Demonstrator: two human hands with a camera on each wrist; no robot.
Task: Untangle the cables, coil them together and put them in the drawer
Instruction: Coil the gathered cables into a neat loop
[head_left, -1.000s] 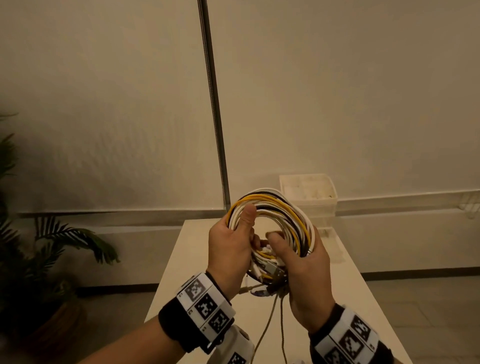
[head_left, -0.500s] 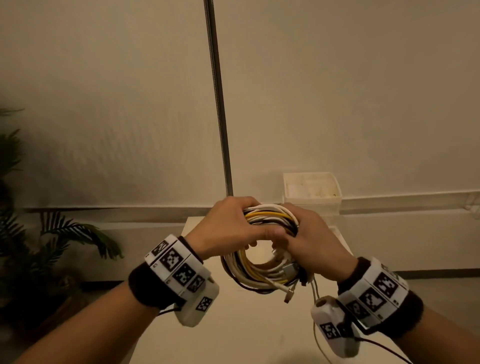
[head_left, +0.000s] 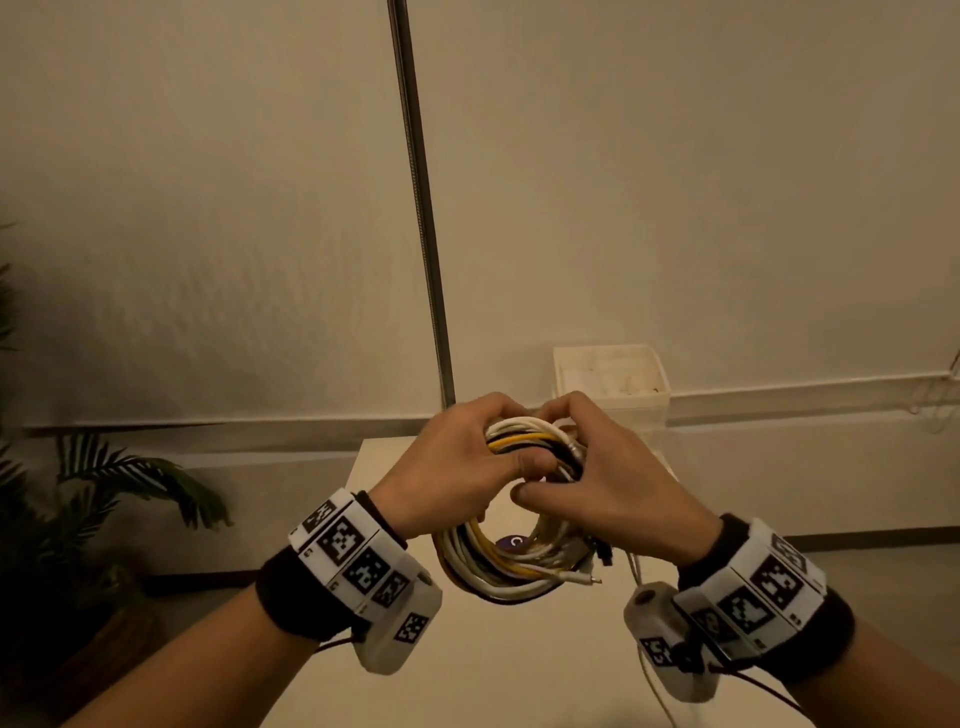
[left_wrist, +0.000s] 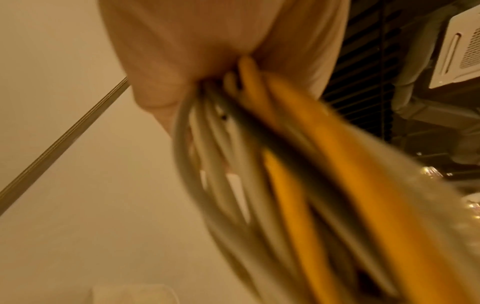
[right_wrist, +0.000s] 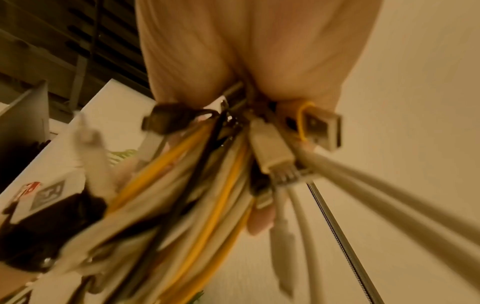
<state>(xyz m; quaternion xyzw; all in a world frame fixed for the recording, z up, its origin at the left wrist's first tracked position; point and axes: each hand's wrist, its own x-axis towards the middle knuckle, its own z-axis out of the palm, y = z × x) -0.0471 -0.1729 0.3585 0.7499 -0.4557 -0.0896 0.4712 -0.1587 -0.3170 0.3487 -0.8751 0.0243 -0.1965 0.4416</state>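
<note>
A coil of white, yellow and black cables (head_left: 511, 569) hangs in the air above the table, held at its top by both hands. My left hand (head_left: 457, 462) wraps its fingers over the coil's upper left. My right hand (head_left: 597, 467) grips the upper right, thumb under the strands. Loose plug ends (head_left: 589, 580) stick out at the coil's lower right. In the left wrist view the blurred cable strands (left_wrist: 298, 185) run out from under the palm. The right wrist view shows the cable bundle (right_wrist: 207, 195) with several connectors (right_wrist: 275, 150) bunched below the palm. A white drawer box (head_left: 610, 382) stands at the table's far end.
The white table (head_left: 493, 665) stretches ahead under my hands. A metal pole (head_left: 421, 208) rises behind it against the wall. A potted plant (head_left: 104, 493) stands on the floor to the left. One thin cable (head_left: 654, 680) trails down past my right wrist.
Both hands rolled over the coil: it went from upright in front of me to hanging below my knuckles, and my wrists spread apart and dropped slightly.
</note>
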